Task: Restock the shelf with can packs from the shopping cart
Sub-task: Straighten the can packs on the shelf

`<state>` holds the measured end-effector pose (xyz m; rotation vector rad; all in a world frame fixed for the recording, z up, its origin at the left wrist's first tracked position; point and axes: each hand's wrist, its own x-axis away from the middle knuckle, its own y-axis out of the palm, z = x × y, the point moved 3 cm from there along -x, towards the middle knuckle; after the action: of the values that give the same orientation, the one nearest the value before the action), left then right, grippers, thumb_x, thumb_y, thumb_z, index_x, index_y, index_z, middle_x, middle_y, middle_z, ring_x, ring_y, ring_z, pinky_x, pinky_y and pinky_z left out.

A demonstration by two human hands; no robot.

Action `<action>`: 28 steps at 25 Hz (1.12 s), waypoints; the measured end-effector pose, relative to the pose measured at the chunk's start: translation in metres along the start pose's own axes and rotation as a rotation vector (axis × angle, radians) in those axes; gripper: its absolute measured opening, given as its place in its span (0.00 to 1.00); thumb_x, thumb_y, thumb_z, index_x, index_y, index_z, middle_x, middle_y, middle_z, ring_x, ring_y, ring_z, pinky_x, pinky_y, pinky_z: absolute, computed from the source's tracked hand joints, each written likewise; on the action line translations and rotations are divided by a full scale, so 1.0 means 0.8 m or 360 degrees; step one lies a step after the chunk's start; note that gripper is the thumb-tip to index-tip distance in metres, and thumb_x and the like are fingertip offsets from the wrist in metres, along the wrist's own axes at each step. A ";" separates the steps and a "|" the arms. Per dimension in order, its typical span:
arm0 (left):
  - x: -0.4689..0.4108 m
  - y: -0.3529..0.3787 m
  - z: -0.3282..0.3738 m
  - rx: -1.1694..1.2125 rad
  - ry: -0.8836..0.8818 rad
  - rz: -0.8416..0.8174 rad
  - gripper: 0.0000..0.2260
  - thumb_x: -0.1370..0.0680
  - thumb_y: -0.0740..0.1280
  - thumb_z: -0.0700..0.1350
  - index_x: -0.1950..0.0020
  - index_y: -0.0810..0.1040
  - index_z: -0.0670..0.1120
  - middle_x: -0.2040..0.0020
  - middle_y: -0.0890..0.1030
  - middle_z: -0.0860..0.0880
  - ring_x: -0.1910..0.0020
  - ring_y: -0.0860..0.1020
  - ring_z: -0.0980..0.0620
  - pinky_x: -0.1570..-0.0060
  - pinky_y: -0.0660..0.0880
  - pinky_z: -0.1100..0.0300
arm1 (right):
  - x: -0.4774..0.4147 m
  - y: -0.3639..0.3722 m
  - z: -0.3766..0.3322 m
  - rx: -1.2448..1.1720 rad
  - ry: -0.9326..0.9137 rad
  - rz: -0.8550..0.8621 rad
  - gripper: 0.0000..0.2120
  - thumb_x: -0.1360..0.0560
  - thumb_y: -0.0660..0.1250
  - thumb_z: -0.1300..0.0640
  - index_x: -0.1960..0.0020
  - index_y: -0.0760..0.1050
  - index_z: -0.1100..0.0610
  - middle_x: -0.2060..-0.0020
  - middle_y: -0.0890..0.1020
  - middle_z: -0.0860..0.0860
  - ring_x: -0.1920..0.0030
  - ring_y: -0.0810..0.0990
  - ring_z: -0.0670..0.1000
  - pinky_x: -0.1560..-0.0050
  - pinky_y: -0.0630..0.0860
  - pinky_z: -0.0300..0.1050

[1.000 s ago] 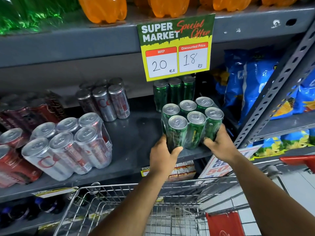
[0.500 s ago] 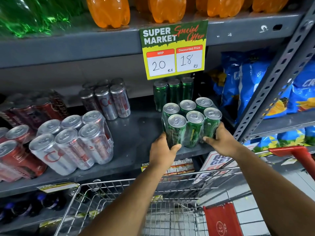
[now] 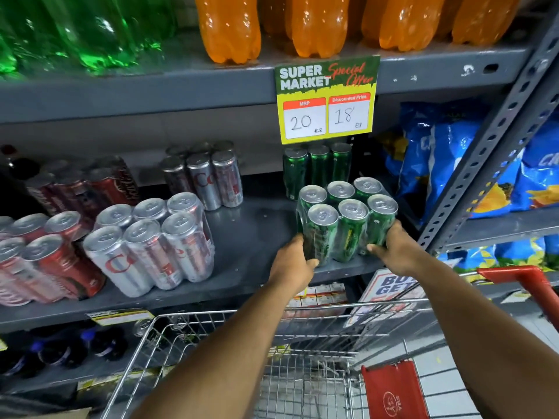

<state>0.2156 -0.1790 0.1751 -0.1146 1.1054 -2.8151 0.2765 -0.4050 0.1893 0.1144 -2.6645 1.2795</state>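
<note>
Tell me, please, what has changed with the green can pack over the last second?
Little: both hands, left hand and right hand, keep their grip on the green can pack, easing it slightly further onto the shelf. The silver can pack and price sign stayed put.

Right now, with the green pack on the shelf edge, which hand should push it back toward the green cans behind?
Probably the right hand: its fingers wrap the green pack's front-right corner. The left hand grips the left side.

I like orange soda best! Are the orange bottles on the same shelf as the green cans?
No, the orange bottles stand one shelf above the green can pack held by both hands.
</note>
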 end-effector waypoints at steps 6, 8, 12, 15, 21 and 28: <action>0.134 -0.094 -0.108 0.0018 0.0042 0.0352 0.22 0.25 0.70 0.47 0.32 0.72 0.44 0.35 0.78 0.47 0.37 0.73 0.55 0.36 0.66 0.61 | 0.097 0.061 -0.035 0.0678 0.0215 -0.0131 0.47 0.28 0.66 0.40 0.23 0.44 0.59 0.24 0.44 0.66 0.23 0.48 0.65 0.26 0.55 0.58; 0.174 -0.144 -0.168 -0.0095 -0.0101 0.0468 0.22 0.26 0.71 0.45 0.34 0.74 0.41 0.37 0.79 0.44 0.39 0.75 0.53 0.38 0.67 0.60 | 0.126 0.100 -0.075 0.0895 -0.0082 -0.0363 0.29 0.27 0.64 0.40 0.33 0.68 0.57 0.27 0.64 0.63 0.28 0.67 0.61 0.31 0.69 0.54; 0.188 -0.240 -0.243 0.0025 -0.0514 0.0802 0.26 0.26 0.71 0.39 0.30 0.68 0.39 0.32 0.75 0.41 0.32 0.72 0.44 0.31 0.64 0.55 | 0.152 0.167 -0.186 0.0671 -0.0713 -0.0429 0.32 0.26 0.65 0.46 0.27 0.60 0.53 0.30 0.71 0.56 0.32 0.72 0.58 0.36 0.73 0.54; 0.162 -0.273 -0.253 0.0304 -0.0625 0.0765 0.27 0.26 0.71 0.37 0.29 0.66 0.37 0.32 0.73 0.42 0.32 0.72 0.43 0.35 0.66 0.57 | 0.144 0.212 -0.264 0.0246 -0.0799 -0.0371 0.40 0.27 0.68 0.48 0.23 0.49 0.52 0.25 0.61 0.55 0.28 0.66 0.58 0.32 0.68 0.54; 0.125 -0.279 -0.260 0.0291 -0.0519 0.0575 0.22 0.33 0.73 0.50 0.40 0.77 0.49 0.42 0.82 0.53 0.43 0.80 0.54 0.38 0.75 0.53 | 0.127 0.261 -0.312 -0.0486 -0.0735 -0.0200 0.30 0.29 0.72 0.55 0.32 0.63 0.57 0.41 0.76 0.51 0.41 0.75 0.53 0.43 0.72 0.47; 0.108 -0.273 -0.227 0.0073 -0.0539 0.0487 0.18 0.25 0.70 0.48 0.38 0.76 0.45 0.39 0.81 0.46 0.41 0.78 0.47 0.46 0.69 0.62 | 0.134 0.244 -0.293 -0.0525 -0.0797 -0.0092 0.24 0.28 0.71 0.57 0.35 0.67 0.56 0.46 0.76 0.48 0.46 0.74 0.46 0.47 0.68 0.38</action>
<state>0.0923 0.0905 0.1934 -0.3691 0.8942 -2.4326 0.1731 -0.0988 0.2047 0.5213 -3.2189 0.8603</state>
